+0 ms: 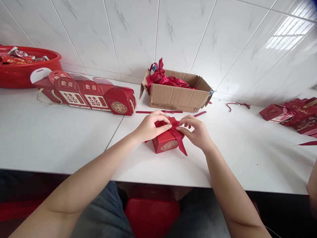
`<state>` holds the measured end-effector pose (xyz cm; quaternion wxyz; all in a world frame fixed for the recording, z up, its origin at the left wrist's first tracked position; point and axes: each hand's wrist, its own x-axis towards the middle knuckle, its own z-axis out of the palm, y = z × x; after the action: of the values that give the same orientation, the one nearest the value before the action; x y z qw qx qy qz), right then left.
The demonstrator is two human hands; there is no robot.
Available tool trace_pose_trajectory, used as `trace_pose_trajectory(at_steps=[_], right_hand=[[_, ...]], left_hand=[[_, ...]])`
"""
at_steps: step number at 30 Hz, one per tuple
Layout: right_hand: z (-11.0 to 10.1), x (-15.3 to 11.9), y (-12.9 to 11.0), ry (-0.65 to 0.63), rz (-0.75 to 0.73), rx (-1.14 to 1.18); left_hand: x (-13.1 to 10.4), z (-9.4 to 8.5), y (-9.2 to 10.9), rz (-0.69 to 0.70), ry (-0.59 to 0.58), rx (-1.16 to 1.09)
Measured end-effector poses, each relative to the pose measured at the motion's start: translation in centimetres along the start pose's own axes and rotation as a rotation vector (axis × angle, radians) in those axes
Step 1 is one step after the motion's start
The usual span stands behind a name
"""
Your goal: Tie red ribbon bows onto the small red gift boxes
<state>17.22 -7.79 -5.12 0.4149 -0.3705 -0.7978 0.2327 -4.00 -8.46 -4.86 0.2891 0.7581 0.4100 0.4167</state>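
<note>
A small red gift box (165,142) with a gold round pattern on its front stands on the white table in front of me. A dark red ribbon (180,141) is on its top, with one tail hanging over the front right side. My left hand (155,125) is over the box's top left, thumb and fingers closed on the ribbon's knot area. From the right, my right hand (194,130) pinches the ribbon at the bow between thumb and fingers. The knot itself is partly hidden by the fingers.
Behind stands a cardboard box (170,96) of red ribbons. Red gift boxes (92,96) line the left, near a red basket (53,59) of wrapped sweets. More decorated boxes (297,114) are at the right. Loose ribbon strips (143,112) lie behind; a person's arm (313,181) shows at the right edge.
</note>
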Motion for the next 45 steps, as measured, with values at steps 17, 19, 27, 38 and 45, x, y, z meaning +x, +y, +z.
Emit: trace_pose_trajectory(at_steps=[17,19,27,38,45], right_hand=[[2.7,-0.1,-1.0,0.217,0.033,0.018],[2.8,-0.1,-0.9,0.251,0.02,-0.012],[2.4,-0.1,-0.1,0.272,-0.2,-0.281],[1.1,0.0,0.0,0.245,-0.362,-0.48],[1.0,0.0,-0.5,0.149,-0.358,-0.408]], left_hand=[[0.1,0.2,0.0,0.072,0.003,0.035],[0.1,0.1,0.0,0.071,0.002,0.047],[0.0,0.2,-0.3,0.074,-0.001,0.075],[0.0,0.1,-0.3,0.062,-0.003,0.092],[0.0,0.2,-0.3,0.086,-0.004,0.061]])
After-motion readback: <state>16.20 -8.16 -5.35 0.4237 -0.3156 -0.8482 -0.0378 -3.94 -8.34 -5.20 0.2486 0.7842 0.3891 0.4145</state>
